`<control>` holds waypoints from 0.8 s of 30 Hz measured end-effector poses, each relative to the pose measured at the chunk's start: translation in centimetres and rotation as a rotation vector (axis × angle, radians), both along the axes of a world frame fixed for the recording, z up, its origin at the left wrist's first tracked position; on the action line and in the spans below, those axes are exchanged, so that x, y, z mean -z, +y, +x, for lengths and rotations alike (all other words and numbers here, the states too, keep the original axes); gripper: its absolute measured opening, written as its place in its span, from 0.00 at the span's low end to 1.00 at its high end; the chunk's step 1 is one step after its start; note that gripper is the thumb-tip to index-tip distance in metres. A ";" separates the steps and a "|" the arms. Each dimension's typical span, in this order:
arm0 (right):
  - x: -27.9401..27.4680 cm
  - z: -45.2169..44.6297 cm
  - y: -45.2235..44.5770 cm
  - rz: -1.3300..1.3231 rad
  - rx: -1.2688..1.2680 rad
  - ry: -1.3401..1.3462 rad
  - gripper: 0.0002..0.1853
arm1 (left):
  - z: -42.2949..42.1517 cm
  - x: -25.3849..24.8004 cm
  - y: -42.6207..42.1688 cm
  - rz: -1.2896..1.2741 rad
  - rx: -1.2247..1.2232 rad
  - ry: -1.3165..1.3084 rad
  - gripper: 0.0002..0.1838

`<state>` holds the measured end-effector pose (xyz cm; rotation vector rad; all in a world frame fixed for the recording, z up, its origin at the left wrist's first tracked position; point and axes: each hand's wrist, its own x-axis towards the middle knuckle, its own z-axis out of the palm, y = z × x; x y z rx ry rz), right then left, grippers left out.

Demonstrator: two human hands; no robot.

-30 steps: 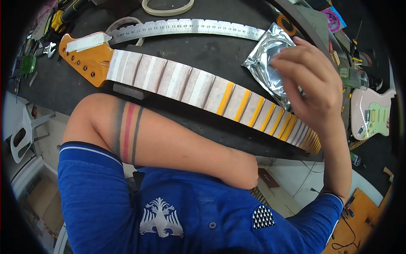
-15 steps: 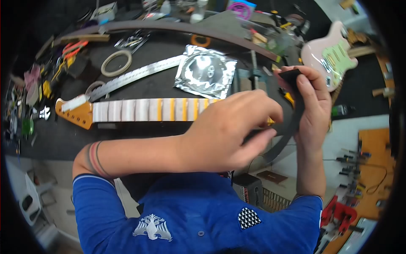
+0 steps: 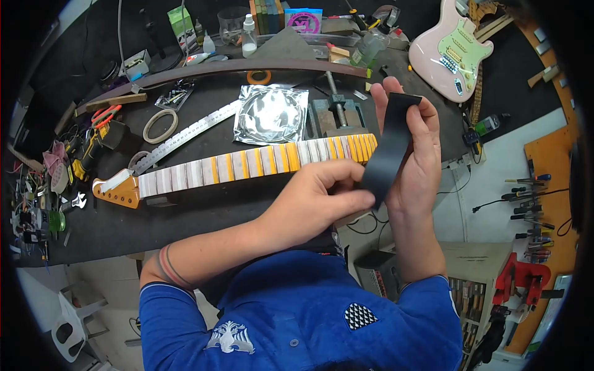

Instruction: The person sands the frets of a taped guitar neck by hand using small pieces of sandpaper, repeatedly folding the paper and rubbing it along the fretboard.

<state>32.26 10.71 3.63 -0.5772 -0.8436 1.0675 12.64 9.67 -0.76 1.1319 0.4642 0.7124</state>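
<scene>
A flexible black strip (image 3: 391, 145) stretches between my hands, gently curved. My right hand (image 3: 416, 145) holds its upper end, thumb on top and the fingers behind. At the lower end, my left hand (image 3: 331, 196) pinches the strip between thumb and fingers. Just beyond my left hand, a guitar neck (image 3: 204, 173) lies across the bench, its headstock (image 3: 117, 188) at the left. Whitish and yellow tape covers the fingerboard between the frets. The neck's right end lies close to the strip, by a metal vise (image 3: 339, 117).
A silver string packet (image 3: 272, 114), a steel ruler (image 3: 185, 133) and a tape roll (image 3: 160, 127) lie behind the neck. The pink guitar body (image 3: 448, 52) is at the back right. Tools hang on a wooden board (image 3: 544, 161) at right. Bottles and pliers crowd the edges.
My hands have moved left, and the black strip is now pulled out broad side up between them. My view has shifted, uncovering the neck's right end and the vise.
</scene>
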 end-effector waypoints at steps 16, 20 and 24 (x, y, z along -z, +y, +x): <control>2.0 -2.4 -1.7 -0.026 -0.124 0.148 0.13 | 0.6 0.1 -0.2 0.028 -0.277 -0.277 0.27; 2.6 -1.8 -1.2 0.041 -0.065 0.121 0.11 | 0.6 1.0 -0.2 -0.048 -0.249 -0.297 0.23; 3.7 -1.5 -0.9 0.076 -0.075 0.107 0.11 | 1.7 1.9 -0.3 -0.070 -0.261 -0.289 0.15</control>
